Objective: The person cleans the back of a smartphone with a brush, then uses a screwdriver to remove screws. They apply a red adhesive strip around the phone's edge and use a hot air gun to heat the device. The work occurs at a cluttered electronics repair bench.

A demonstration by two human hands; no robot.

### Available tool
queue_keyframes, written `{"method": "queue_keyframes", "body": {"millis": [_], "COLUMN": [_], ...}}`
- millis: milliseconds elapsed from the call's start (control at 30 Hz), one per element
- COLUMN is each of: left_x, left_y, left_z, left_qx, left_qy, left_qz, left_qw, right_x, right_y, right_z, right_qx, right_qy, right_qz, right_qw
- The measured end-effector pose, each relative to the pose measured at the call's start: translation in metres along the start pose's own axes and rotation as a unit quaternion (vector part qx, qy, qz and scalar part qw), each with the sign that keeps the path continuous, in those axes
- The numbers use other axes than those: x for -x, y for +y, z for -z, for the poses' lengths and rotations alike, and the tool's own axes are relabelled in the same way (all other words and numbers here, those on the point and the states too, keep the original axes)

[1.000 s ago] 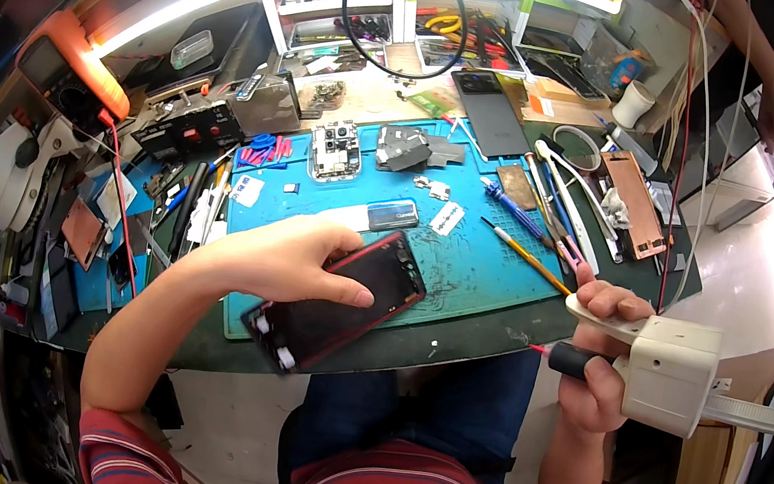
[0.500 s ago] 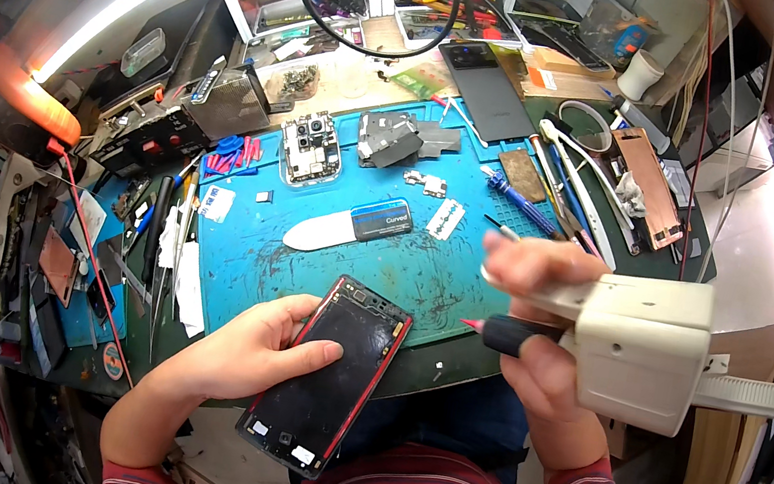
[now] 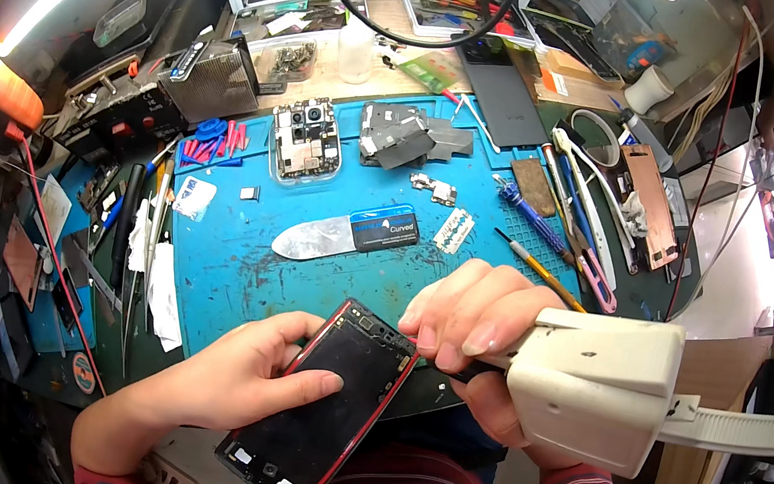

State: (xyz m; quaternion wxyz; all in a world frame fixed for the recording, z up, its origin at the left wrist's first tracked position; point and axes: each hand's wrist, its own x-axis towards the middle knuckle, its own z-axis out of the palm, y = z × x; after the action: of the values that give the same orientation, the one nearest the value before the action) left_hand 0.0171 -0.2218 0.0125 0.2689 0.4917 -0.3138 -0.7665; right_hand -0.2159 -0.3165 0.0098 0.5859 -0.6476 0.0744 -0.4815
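My left hand (image 3: 234, 375) is closed around the left edge of an opened phone (image 3: 305, 437), thumb lying across its black inner face. The phone is tilted, near the table's front edge, with red strips along its sides and small white patches at its lower end. At its upper right corner, my right hand (image 3: 480, 323) is closed on a slim black tool with a pink tip (image 3: 480, 368); the fingers hide most of it. A cream plastic box (image 3: 591, 391) with a ribbed white strip covers part of that hand; I cannot tell whether it joins the tool.
On the blue mat (image 3: 233, 258) lie a rounded pry blade (image 3: 317, 236), a razor blade (image 3: 453, 230) and small circuit boards (image 3: 433, 189). A clear tray (image 3: 306, 143) holds phone parts. Several pens and brushes crowd the right; tweezers and tools (image 3: 137, 253) line the left.
My right hand has moved left and down, bringing the tool to the phone's upper right corner, and its fingers have closed in. The phone has shifted slightly downward in view. The view has shifted.
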Motion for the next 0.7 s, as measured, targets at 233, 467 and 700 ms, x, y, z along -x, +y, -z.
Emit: {"method": "queue_keyframes", "body": {"millis": [233,467,700], "left_x": [-0.003,-0.004,-0.004], "left_y": [-0.004,-0.004,-0.004], "left_z": [0.007,0.008,0.008], "left_qx": [0.032,0.055,0.045], "left_qy": [-0.013,-0.022,-0.024], "left_qz": [0.002,-0.007,-0.008], "left_qw": [0.999,0.998,0.999], "right_x": [0.005,0.006,0.005], "right_y": [0.003,0.02,0.022], "right_z": [-0.002,-0.01,-0.013], "right_qx": [-0.006,-0.063,-0.039], "right_qy": [-0.011,0.036,0.038], "right_qz": [0.009,0.062,0.076], "right_qw": [1.0,0.995,0.996]}}
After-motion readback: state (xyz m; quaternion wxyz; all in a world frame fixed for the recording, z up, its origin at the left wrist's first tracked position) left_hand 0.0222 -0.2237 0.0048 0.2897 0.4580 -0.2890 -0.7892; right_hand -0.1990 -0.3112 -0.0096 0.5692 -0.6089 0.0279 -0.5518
